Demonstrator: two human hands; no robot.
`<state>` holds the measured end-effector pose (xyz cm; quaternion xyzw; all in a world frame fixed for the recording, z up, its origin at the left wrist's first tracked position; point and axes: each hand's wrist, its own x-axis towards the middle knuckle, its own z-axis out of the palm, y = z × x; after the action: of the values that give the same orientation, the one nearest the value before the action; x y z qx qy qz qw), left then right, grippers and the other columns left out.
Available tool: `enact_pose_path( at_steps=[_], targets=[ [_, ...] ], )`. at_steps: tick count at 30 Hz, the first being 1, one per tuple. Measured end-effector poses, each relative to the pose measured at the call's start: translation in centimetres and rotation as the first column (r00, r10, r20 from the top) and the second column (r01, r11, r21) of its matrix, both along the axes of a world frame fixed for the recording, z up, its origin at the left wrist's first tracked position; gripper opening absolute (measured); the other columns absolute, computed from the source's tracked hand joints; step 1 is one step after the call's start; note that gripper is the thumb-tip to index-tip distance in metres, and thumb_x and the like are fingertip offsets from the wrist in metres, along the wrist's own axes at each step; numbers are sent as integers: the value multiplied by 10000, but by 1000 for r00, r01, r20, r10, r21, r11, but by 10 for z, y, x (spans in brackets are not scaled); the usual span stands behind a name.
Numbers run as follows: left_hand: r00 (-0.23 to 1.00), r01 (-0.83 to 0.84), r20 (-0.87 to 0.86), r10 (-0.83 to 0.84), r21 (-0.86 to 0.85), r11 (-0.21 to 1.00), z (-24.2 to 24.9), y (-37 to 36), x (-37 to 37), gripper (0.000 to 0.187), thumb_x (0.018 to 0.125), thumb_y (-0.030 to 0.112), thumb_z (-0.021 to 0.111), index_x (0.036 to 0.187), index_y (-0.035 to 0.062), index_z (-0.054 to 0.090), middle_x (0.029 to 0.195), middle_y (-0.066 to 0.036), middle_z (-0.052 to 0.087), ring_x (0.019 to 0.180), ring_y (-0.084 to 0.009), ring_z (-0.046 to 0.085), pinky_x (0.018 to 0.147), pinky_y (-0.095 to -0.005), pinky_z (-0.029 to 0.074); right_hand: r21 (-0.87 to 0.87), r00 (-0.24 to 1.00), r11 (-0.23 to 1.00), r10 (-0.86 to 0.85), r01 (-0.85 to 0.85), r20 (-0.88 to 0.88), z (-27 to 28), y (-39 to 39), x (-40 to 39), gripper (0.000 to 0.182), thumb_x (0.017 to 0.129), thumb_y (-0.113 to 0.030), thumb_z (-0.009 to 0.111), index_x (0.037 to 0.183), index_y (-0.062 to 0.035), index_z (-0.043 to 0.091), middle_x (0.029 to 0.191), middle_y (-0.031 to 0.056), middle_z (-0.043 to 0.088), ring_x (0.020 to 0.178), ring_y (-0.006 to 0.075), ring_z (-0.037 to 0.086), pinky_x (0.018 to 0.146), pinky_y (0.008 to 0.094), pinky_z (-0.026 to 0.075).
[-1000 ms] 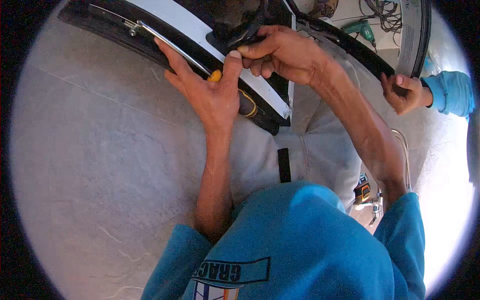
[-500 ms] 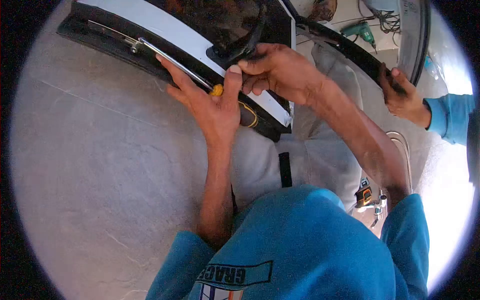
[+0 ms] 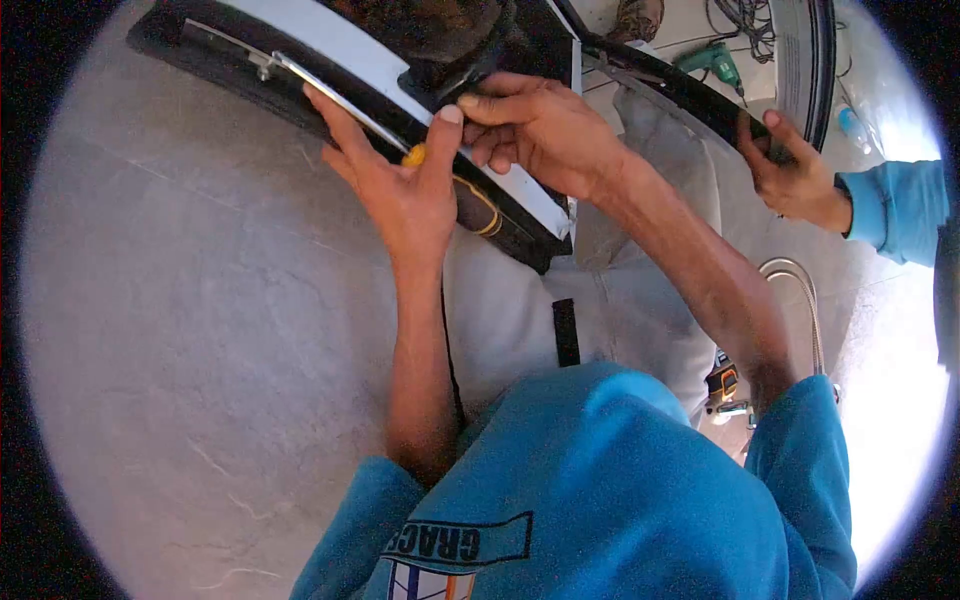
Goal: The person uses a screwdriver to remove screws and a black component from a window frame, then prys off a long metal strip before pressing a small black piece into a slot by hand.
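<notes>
A curved black-and-white frame (image 3: 335, 45) lies across the top of the view, over my lap. Along its near edge runs a screwdriver (image 3: 345, 100) with a long shiny shaft, a yellow collar and a dark, yellow-edged handle. My left hand (image 3: 405, 195) is closed around the screwdriver and the frame's edge, thumb on top and fingers beneath. At a black fitting (image 3: 455, 85) on the frame, the fingers of my right hand (image 3: 555, 130) are curled in a pinch beside my left thumb. Whatever they hold is hidden.
Another person's hand (image 3: 795, 175) grips a black bar (image 3: 690, 95) at the right. Behind it lies a green power drill (image 3: 712, 65) with cables. A tape measure (image 3: 720, 383) and a flexible metal hose (image 3: 805, 290) are near my right elbow. Grey tiles cover the floor.
The frame, both my hands and the other person's hand all appear slightly higher and further left, as the view shifts. My grips look the same.
</notes>
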<state>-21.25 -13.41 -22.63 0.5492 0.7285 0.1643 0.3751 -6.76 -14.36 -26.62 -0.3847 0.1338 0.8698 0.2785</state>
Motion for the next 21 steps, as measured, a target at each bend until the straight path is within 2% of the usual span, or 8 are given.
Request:
enact_pose_path(
  at_steps=[1,3,6,9,12,15,19,21],
  targets=[
    [1000,-22,-3,22,-14,1000,3,0,2,969,722,223,733,1447,18,123,1160,-261,355,1109,-361,379,966,-410,315,-1,1000,1000,3,-3,-9,1,-3,-2,195,897,-199,557,938,-11,591,814,82,629,680,168,617,576,269,493],
    [997,-65,43,65,3,998,-1,-3,-1,973,706,216,747,1445,23,145,1160,-249,365,1105,-363,394,963,-406,325,21,995,995,-101,101,-21,3,-9,-4,188,915,-185,534,960,-9,582,846,93,634,727,180,639,606,272,513],
    [998,-47,31,46,35,998,-2,-4,-2,975,696,205,757,1442,20,159,1144,-238,379,1091,-349,409,952,-401,340,-61,996,994,-92,91,-13,8,-10,-3,174,923,-155,519,991,-3,569,878,99,636,774,195,653,640,286,533],
    [997,-59,55,55,77,995,-5,-5,-4,976,687,204,771,1438,15,178,1115,-232,400,1049,-334,441,929,-391,361,-21,996,996,-91,91,4,7,-9,-6,182,914,-150,534,1025,-6,554,920,104,636,798,207,657,655,294,539],
    [995,-84,50,81,42,996,-2,-7,-7,975,692,226,774,1439,20,182,1116,-237,397,1029,-339,458,911,-392,375,-29,990,991,-133,132,-36,9,-13,-13,180,908,-143,542,1028,-10,553,934,108,637,797,216,657,662,300,540],
    [998,1,-65,1,42,999,6,-6,-4,966,709,264,760,1448,49,178,1096,-242,397,1020,-340,455,904,-392,374,-16,997,997,-79,79,-18,4,-11,-12,182,908,-141,538,1036,-13,553,934,112,639,786,227,660,656,306,547],
    [999,-6,-46,6,17,1000,2,-8,-5,967,721,259,750,1455,59,153,1107,-246,375,1031,-344,443,911,-393,366,-5,1000,1000,-6,6,6,1,-4,-6,187,907,-136,536,1041,-7,549,935,113,640,781,239,661,652,314,554],
    [997,-31,-70,26,-59,998,3,-7,-3,971,736,261,734,1460,60,119,1125,-253,343,1037,-350,424,920,-404,355,-29,999,998,47,-47,-9,-1,0,-3,208,901,-141,543,1054,0,539,933,118,639,773,249,662,649,319,556]
  ],
)
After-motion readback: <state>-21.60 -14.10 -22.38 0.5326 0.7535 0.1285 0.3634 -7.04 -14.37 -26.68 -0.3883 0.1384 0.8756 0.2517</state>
